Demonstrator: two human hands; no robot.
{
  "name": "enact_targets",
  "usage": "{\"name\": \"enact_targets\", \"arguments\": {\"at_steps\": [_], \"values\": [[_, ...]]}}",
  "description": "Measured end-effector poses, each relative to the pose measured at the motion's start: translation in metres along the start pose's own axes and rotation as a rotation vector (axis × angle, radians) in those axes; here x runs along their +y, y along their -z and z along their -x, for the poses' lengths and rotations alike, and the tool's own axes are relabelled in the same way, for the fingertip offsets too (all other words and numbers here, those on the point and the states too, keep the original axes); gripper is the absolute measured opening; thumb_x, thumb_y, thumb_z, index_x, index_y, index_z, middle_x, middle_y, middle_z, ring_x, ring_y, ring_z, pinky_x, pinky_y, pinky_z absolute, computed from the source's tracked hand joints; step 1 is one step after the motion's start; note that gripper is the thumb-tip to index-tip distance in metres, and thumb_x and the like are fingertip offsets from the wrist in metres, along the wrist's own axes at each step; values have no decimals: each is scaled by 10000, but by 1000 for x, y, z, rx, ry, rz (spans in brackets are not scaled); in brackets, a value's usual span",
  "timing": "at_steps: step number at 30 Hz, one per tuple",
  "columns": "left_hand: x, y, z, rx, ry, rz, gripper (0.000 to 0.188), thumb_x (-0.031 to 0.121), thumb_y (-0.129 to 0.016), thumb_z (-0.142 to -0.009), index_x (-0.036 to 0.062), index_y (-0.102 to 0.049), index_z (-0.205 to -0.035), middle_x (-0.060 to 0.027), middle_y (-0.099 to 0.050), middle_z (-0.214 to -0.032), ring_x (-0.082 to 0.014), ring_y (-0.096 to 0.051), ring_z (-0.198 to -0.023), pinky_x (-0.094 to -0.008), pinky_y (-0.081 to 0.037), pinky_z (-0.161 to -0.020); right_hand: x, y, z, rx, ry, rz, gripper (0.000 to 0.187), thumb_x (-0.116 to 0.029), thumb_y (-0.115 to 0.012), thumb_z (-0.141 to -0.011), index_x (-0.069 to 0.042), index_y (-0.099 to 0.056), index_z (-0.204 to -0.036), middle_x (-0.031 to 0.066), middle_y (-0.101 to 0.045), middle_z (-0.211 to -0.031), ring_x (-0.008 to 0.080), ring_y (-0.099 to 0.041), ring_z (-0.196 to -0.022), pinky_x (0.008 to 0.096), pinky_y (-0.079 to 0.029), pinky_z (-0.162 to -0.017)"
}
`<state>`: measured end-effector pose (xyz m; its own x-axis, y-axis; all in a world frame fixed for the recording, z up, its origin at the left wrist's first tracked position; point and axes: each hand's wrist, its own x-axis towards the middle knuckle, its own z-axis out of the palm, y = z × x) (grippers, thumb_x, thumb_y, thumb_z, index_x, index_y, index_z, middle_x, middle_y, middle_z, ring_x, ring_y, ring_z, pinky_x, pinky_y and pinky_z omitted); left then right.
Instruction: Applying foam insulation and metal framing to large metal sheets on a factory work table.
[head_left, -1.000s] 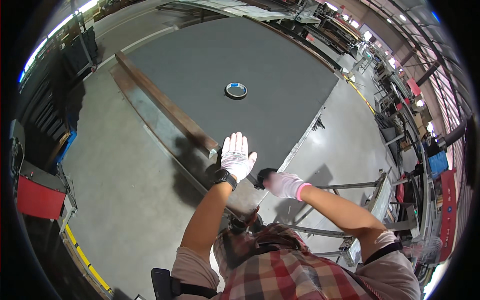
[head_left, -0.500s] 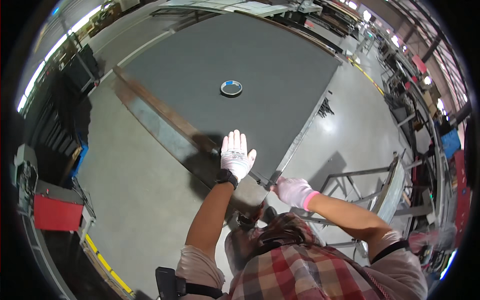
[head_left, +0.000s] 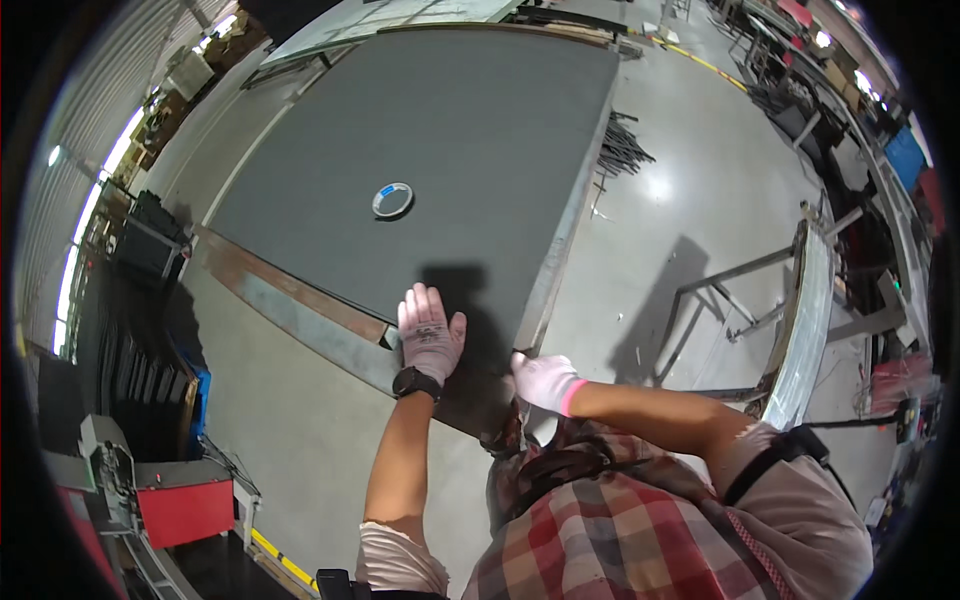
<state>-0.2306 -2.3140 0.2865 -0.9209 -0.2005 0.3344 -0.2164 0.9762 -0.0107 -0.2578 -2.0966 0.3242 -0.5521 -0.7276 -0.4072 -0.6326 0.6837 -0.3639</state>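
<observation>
A large dark grey sheet lies flat over a table ahead of me. My left hand, in a pale glove with a dark watch at the wrist, rests palm down near the sheet's near edge, its fingers stretched out. At the near right corner, my right hand is closed, in a pale glove with a pink cuff. Its fingertips meet the edge there; what they pinch is hidden. Farther out on the sheet sits a ring-shaped roll, grey with a blue patch. Shadow darkens the near corner between my hands.
A brown strip and a bare metal margin run along the table's left front side. Dark thin strips lie on the floor to the right. A metal frame stand stands right; a red-sided machine stands lower left.
My view has turned, so the table sits further left. My left hand stays flat near the front edge, and my right hand remains closed at the near right corner. The near corner looks darker now.
</observation>
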Motion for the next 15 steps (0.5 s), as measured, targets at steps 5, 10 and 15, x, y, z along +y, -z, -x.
{"name": "enact_targets", "arguments": {"at_steps": [5,10,15], "values": [[-4,1,10,-71,14,-56,694,393,-497,-869,-48,-279,-1359,-242,-283,-1417,-396,-270,-1312,-507,-220,-1083,14,2,26,-94,-11,-55,364,-366,-482,-908,-10,-547,-948,181,-665,-751,342,-667,-762,463,-495,-664],[6,10,-7,-107,26,-9,638,310,-554,-853,-70,-360,-1327,-267,-347,-1396,-408,-326,-1299,-487,-231,-1090,6,-6,-3,37,64,-73,263,-259,-450,-924,-7,-511,-971,170,-664,-807,335,-671,-724,469,-486,-566],[-4,4,0,-99,22,-43,657,318,-544,-869,-71,-331,-1354,-264,-320,-1418,-407,-297,-1322,-486,-213,-1102,61,-3,66,-18,127,102,189,-200,-496,-870,-13,-500,-899,147,-656,-705,327,-665,-631,464,-488,-510]]}}
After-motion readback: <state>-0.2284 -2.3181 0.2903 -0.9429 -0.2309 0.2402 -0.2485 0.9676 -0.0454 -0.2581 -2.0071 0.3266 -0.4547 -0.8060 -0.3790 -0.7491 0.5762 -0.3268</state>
